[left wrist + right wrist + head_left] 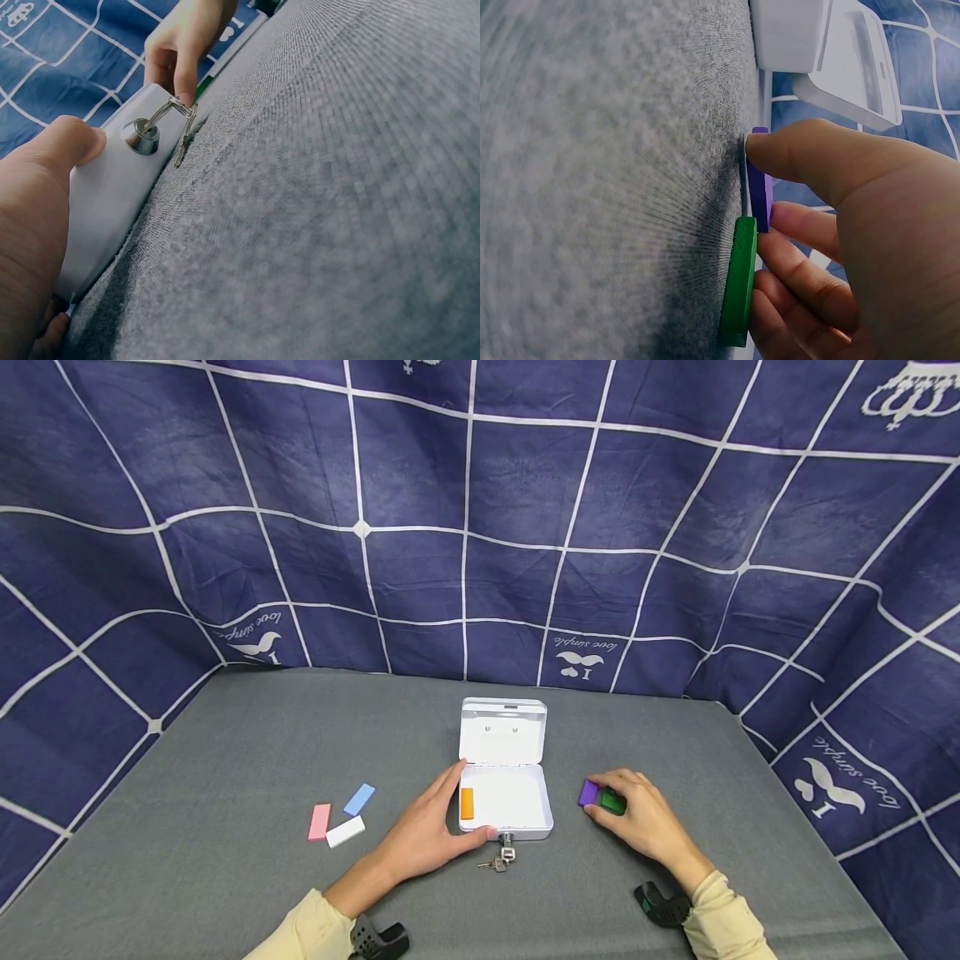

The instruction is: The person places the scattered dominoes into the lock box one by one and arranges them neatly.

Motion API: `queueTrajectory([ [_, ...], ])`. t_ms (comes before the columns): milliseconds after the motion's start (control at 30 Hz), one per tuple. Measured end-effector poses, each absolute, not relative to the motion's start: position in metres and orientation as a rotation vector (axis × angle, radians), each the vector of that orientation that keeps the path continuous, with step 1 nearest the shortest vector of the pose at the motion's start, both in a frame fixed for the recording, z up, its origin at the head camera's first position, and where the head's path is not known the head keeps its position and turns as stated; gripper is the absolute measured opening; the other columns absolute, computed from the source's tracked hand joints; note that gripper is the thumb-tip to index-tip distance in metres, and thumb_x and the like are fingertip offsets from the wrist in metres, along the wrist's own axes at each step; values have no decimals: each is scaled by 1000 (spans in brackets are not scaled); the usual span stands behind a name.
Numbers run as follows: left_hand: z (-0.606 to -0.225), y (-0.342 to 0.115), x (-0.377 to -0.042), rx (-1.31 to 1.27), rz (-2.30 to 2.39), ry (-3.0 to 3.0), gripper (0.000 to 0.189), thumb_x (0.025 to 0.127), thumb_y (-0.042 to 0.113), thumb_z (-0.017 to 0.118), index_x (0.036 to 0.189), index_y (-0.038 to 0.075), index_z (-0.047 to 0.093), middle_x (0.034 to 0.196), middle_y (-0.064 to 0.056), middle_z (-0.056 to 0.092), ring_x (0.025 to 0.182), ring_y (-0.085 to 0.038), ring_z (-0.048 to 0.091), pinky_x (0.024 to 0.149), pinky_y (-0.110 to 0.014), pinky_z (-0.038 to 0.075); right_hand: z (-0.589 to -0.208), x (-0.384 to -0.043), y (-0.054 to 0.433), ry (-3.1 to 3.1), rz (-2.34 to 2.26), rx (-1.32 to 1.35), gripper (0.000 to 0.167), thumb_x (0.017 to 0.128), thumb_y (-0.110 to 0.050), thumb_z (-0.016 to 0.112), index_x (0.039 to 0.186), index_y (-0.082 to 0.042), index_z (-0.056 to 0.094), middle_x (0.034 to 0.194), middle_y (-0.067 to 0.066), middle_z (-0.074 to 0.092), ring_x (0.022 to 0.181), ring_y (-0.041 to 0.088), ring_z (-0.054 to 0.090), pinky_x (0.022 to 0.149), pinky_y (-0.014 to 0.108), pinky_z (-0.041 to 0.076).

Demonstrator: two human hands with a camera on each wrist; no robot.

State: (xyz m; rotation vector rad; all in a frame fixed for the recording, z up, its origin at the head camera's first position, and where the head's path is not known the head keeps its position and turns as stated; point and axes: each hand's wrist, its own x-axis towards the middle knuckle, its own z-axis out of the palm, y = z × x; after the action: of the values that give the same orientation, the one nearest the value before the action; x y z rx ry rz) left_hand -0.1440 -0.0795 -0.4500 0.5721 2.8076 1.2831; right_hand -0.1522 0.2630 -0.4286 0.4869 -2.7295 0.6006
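Purple block (588,792) is pinched; backdrop (420,572) reads "love simple".

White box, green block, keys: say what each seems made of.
White box: probably painted metal, smooth, from its soft sheen; plastic possible.
Green block: perhaps painted wood, satin, by its even color, crisp edges.
Keys: metal, by their silvery shine.

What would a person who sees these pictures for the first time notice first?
Probably the open white box in the middle of the grey table, with an orange block inside, along its left side. Next, the bright purple block that the right hand pinches to the right of the box, with a green block beside it. Behind everything, the dark blue cloth with white lines fills the background.
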Motion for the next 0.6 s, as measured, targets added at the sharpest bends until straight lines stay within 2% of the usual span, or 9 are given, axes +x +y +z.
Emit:
queueTrajectory([
  [600, -450, -80, -144, 581, 1294, 2809, 107, 83, 61, 78, 165, 16, 26, 166, -10, 35, 145, -33, 45, 112, -55, 43, -430, -153, 262, -2702, 602, 544, 40, 81, -15, 86, 118, -7, 76, 114, 5, 75, 105, 27, 68, 88, 47, 53],
])
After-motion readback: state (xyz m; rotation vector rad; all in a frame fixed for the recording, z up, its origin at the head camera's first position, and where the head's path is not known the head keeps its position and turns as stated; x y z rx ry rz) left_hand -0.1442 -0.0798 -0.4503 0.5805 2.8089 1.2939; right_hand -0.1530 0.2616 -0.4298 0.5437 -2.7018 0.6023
